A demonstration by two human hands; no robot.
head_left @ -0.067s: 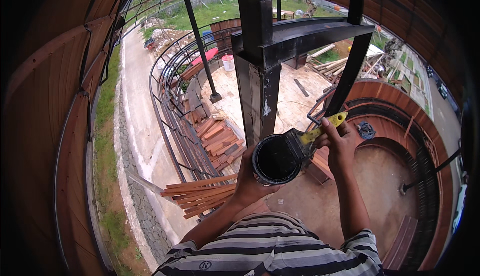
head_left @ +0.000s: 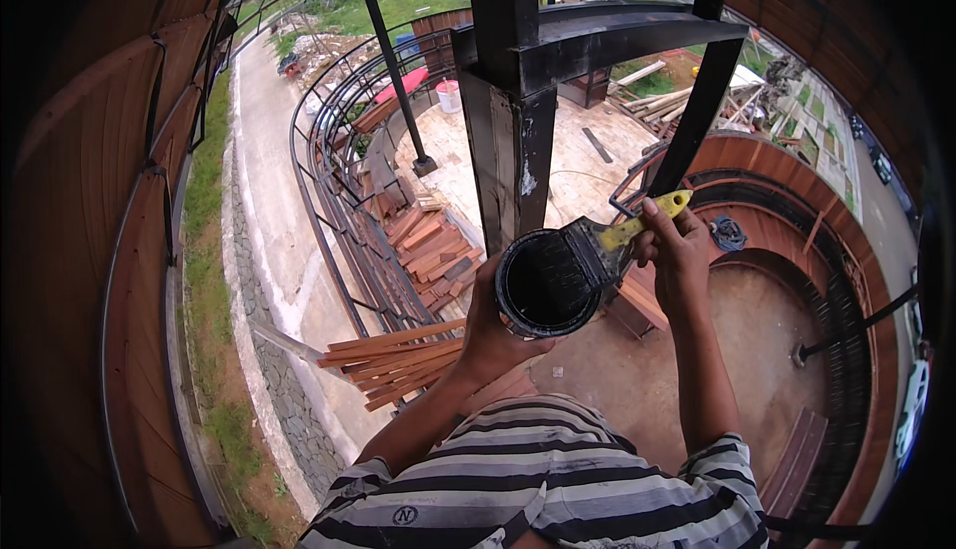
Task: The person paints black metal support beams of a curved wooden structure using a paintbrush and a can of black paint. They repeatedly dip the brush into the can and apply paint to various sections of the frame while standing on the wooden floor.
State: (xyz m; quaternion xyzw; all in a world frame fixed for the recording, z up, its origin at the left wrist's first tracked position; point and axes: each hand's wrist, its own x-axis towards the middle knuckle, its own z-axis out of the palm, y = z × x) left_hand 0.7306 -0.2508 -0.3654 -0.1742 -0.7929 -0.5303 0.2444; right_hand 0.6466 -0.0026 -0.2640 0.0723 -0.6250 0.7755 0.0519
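Note:
My left hand (head_left: 495,325) is wrapped round the side of a round paint can (head_left: 513,318), its mouth turned up and dark paint inside. Between thumb and fingers, my right hand (head_left: 675,250) pinches the yellow handle of a paintbrush (head_left: 619,233). The brush's black, paint-covered head lies against the can's right rim; its bristle tips are hard to make out against the dark paint. Just beyond the can rises a black steel post (head_left: 508,166), with pale scuffed patches on its near faces.
A black curved beam (head_left: 617,51) runs right from the post to a slanted steel bar (head_left: 694,116). Far below lie stacked wood planks (head_left: 433,250), long timber strips (head_left: 388,365), a white bucket (head_left: 448,96) and a curved bench (head_left: 767,206). Brown panels (head_left: 90,201) stand at my left.
The whole scene has shifted slightly up in the picture. Both hands still hold the can and the brush, with the brush head still at the can's rim.

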